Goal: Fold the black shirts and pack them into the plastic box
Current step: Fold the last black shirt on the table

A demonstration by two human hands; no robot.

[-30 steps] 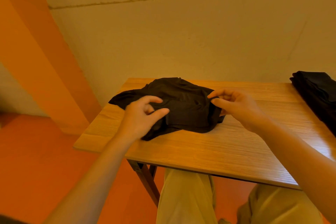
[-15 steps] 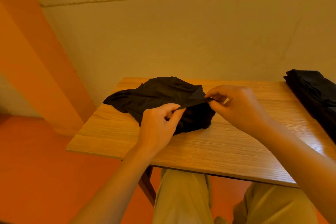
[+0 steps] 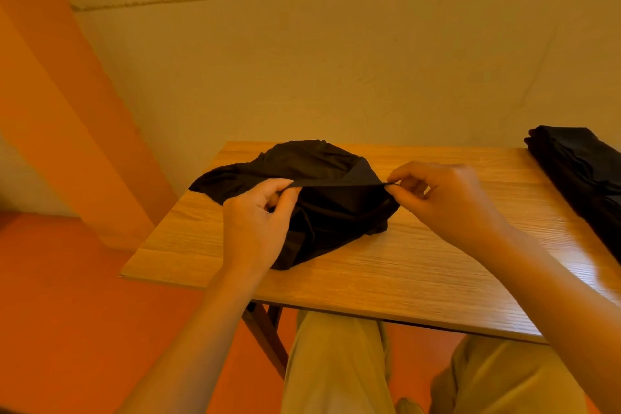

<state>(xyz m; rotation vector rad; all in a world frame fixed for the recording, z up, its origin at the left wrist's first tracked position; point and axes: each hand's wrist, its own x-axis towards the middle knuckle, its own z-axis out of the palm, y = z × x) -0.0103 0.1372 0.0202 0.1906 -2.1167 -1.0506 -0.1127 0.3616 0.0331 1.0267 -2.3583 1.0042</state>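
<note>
Black shirt (image 3: pixel 322 198) bunching on table (image 3: pixel 386 265), hem being pinched taut between left hand (image 3: pixel 255 225) and right hand (image 3: pixel 447 198), risking slipping loose if tugged unevenly.

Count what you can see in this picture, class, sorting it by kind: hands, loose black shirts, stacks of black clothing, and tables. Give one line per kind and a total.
Hands: 2, the left hand and the right hand
Loose black shirt: 1
Stack of black clothing: 1
Wooden table: 1
Total: 5
</note>
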